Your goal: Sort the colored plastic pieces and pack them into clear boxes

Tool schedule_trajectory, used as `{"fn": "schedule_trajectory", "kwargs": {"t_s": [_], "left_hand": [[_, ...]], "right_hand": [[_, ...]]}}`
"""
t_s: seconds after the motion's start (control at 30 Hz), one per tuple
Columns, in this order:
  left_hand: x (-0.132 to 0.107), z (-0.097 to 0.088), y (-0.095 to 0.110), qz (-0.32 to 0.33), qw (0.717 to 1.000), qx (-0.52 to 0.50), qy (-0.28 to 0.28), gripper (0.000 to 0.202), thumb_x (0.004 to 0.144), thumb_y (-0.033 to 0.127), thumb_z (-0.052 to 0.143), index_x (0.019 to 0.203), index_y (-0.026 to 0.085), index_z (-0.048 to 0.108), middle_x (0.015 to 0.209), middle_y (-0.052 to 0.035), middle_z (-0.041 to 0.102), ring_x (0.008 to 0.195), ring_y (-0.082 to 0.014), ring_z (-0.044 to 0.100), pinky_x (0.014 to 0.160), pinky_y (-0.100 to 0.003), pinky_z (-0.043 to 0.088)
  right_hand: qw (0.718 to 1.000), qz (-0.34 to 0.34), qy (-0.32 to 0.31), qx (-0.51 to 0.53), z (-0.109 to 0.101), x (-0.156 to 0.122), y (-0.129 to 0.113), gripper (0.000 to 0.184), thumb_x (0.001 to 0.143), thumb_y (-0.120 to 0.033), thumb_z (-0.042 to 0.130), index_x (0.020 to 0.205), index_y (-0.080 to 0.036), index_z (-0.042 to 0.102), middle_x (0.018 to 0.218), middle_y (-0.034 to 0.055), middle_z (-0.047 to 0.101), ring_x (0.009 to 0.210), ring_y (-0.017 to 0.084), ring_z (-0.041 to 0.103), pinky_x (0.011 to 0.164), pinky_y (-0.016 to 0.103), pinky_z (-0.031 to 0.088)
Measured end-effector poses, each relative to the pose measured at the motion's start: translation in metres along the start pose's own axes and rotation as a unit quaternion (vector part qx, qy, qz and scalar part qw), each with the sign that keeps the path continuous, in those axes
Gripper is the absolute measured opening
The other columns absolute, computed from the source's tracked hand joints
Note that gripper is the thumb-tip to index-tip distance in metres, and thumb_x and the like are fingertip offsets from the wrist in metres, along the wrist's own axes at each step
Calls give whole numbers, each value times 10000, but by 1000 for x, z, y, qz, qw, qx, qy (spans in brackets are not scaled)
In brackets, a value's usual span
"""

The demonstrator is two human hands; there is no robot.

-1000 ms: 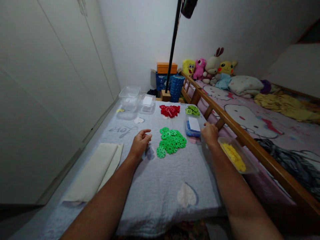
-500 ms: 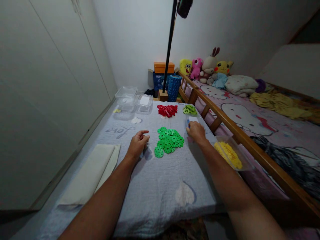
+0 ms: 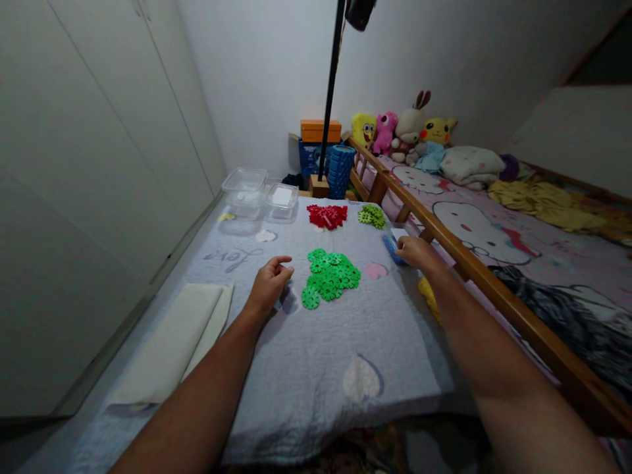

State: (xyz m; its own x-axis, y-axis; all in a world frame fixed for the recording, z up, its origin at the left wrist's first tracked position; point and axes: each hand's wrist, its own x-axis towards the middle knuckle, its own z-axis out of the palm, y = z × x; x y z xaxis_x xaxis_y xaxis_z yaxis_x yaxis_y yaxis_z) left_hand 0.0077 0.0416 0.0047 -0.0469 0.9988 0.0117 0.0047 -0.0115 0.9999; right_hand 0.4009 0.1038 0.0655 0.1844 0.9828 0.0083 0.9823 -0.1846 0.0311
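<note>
Over the table's right edge, my right hand (image 3: 415, 252) is closed on the rim of a clear plastic container (image 3: 399, 232) with blue pieces (image 3: 391, 249) in it. My left hand (image 3: 269, 283) rests on the cloth with its thumb and index finger apart and holds nothing. Just right of it lies a pile of green slotted plastic discs (image 3: 333, 275). Behind that are a heap of red pieces (image 3: 326, 216) and a smaller heap of lime-green pieces (image 3: 372, 216). Yellow pieces (image 3: 428, 299) show in part below my right forearm, which hides the rest.
Clear plastic containers (image 3: 245, 181) stand at the table's back left, with a lidded one (image 3: 282, 197) beside them. Folded cream cloth (image 3: 168, 339) lies at left. A wooden bed rail (image 3: 459, 253) runs along the right side. A black pole (image 3: 330, 99) rises behind the table.
My right hand has moved right, carrying the container with blue pieces from beside the green discs toward the bed rail. A pink heart print is now uncovered. My left hand has stayed put.
</note>
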Motion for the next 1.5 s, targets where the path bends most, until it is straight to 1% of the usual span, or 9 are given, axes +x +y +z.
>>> {"fn": "schedule_trajectory", "kwargs": {"t_s": [0.13, 0.23, 0.4, 0.57, 0.77, 1.0, 1.2, 1.37, 1.5], "left_hand": [[1, 0, -1, 4, 1000, 10, -3, 410, 696, 388, 694, 1031, 154, 657, 590, 74, 464, 491, -101, 432, 487, -236, 326], [1, -1, -3, 6, 1000, 20, -4, 415, 707, 387, 687, 1046, 150, 657, 592, 72, 463, 495, -101, 423, 487, -238, 319], [2, -1, -5, 6, 1000, 24, -11, 419, 718, 390, 681, 1062, 153, 657, 588, 76, 456, 500, -98, 406, 483, -232, 309], [2, -2, -7, 8, 1000, 26, -13, 420, 718, 402, 687, 1057, 157, 655, 599, 75, 464, 496, -95, 405, 484, -229, 320], [0, -1, -4, 2, 1000, 30, -8, 414, 711, 398, 682, 1055, 169, 659, 603, 78, 465, 487, -98, 420, 483, -233, 335], [1, -1, -4, 12, 999, 37, -4, 406, 705, 405, 689, 1032, 164, 670, 597, 73, 473, 485, -96, 420, 479, -232, 330], [2, -1, -6, 11, 999, 32, -5, 399, 709, 398, 689, 1035, 168, 671, 604, 73, 474, 482, -93, 414, 473, -229, 325], [2, -2, -7, 16, 999, 39, -6, 394, 713, 401, 685, 1033, 172, 676, 599, 72, 475, 477, -97, 416, 470, -233, 321], [3, -2, -7, 18, 999, 43, -7, 393, 722, 397, 678, 1039, 165, 671, 599, 70, 473, 488, -99, 416, 474, -233, 321]], "right_hand": [[1000, -2, -6, 8, -2, -5, 12, 104, 851, -209, 665, 919, -177, 738, 983, 92, 753, 880, 192, 642, 680, 287, 348], [1000, 2, -11, 4, -6, -10, 16, 101, 832, -198, 684, 913, -176, 740, 980, 89, 757, 847, 182, 635, 647, 277, 330], [1000, 3, -30, -2, -10, -17, 22, 142, 818, -202, 659, 931, -185, 743, 930, 70, 757, 769, 177, 634, 604, 270, 331], [1000, -5, -23, -14, -12, -22, 26, 160, 820, -223, 639, 936, -187, 742, 932, 77, 755, 804, 194, 643, 619, 278, 349], [999, 5, -36, -29, -14, -27, 24, 208, 831, -224, 615, 988, -195, 749, 976, 77, 759, 808, 190, 647, 622, 278, 356], [998, 6, -45, -34, -17, -30, 21, 244, 817, -215, 604, 1005, -193, 756, 970, 88, 757, 818, 205, 658, 649, 291, 388], [997, 10, -55, -52, -17, -29, 22, 229, 811, -232, 624, 987, -193, 766, 1007, 97, 757, 889, 217, 671, 695, 288, 414], [995, 17, -79, -53, -19, -29, 20, 180, 813, -225, 635, 934, -190, 764, 986, 96, 757, 861, 215, 674, 669, 282, 406], [997, 11, -68, -47, -20, -31, 20, 132, 813, -212, 651, 881, -180, 760, 912, 91, 747, 833, 211, 668, 678, 279, 413]]}}
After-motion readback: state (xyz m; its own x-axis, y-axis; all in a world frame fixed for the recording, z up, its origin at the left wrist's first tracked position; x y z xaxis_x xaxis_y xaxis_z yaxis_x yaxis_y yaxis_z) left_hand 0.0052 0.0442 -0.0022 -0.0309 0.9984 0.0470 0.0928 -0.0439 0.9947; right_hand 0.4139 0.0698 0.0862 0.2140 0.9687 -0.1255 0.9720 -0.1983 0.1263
